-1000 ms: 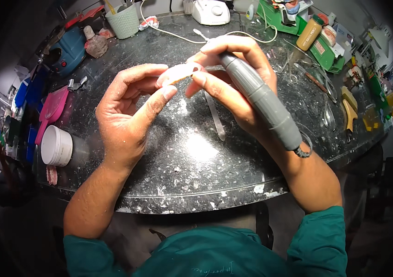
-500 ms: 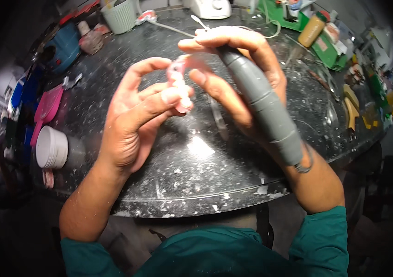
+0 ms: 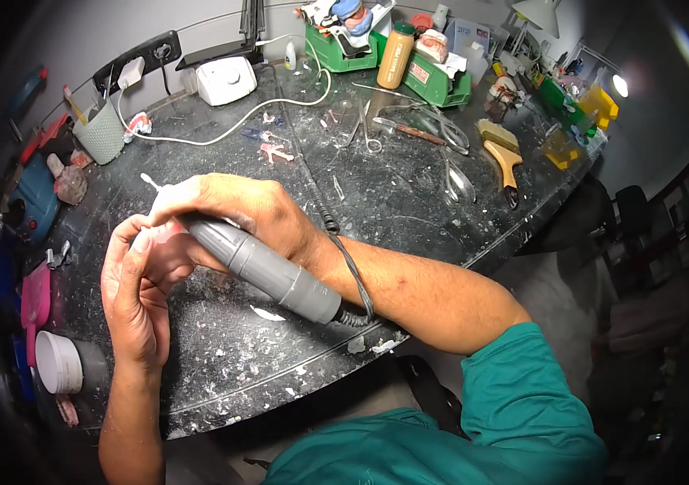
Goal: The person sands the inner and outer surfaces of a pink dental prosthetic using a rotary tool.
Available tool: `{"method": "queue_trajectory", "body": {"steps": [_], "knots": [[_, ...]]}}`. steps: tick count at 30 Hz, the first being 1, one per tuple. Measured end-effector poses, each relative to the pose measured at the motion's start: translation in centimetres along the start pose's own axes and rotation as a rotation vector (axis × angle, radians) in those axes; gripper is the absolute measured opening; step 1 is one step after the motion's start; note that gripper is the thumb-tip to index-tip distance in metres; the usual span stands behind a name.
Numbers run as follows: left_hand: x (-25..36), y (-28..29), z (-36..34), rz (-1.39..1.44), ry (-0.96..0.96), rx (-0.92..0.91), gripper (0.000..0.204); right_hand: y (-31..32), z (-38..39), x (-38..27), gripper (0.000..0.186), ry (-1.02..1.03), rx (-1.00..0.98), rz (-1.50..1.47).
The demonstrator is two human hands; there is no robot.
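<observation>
My right hand (image 3: 255, 202) is closed round a thick grey rotary handpiece (image 3: 264, 275), slanting from the fingertips down to the lower right. Its dark coiled cord (image 3: 351, 275) passes over my right wrist. My left hand (image 3: 138, 307) holds a pink dental piece (image 3: 171, 241), mostly hidden behind the fingers and the handpiece. The fingertips of both hands are together at the handpiece's front end, whose tip I cannot make out. A white sliver (image 3: 268, 314) lies on the speckled black worktop (image 3: 231, 356) below them.
A white pot (image 3: 58, 362) and pink dustpan (image 3: 35, 295) are left. Behind stand a pen holder (image 3: 99, 133), white control unit (image 3: 227, 82), brown bottle (image 3: 395, 56) and green bins (image 3: 433, 85). Pliers, scissors (image 3: 369, 141) and a brush (image 3: 500, 149) lie at right.
My view has swung rightward. Both hands have shifted left in view and drawn together, the right hand and handpiece now covering most of the pink piece.
</observation>
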State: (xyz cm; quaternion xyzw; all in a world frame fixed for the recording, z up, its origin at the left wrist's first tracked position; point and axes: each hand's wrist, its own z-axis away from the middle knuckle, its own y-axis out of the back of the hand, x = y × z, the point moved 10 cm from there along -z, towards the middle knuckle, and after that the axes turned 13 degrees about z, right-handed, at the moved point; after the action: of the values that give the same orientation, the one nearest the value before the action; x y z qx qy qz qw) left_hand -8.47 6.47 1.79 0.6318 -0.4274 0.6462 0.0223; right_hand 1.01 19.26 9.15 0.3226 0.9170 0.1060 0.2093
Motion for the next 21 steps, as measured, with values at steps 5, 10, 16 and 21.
{"method": "queue_trajectory", "body": {"steps": [5, 10, 16, 21], "knots": [[2.1, 0.8, 0.1, -0.272, -0.200, -0.047, 0.036, 0.2, 0.0, 1.3, 0.038, -0.124, 0.012, -0.128], [4.2, -1.4, 0.6, -0.437, -0.461, -0.113, 0.035, 0.6, -0.1, 0.7, 0.041, -0.034, 0.018, -0.098], [6.2, -1.9, 1.6, -0.593, -0.641, -0.107, 0.030, 3.3, -1.1, -1.3, 0.040, 0.034, 0.148, 0.231], [6.5, -2.5, 1.6, -0.571, -0.702, -0.167, 0.031, 2.5, -1.1, -1.9, 0.040, 0.070, 0.079, 0.286]]}}
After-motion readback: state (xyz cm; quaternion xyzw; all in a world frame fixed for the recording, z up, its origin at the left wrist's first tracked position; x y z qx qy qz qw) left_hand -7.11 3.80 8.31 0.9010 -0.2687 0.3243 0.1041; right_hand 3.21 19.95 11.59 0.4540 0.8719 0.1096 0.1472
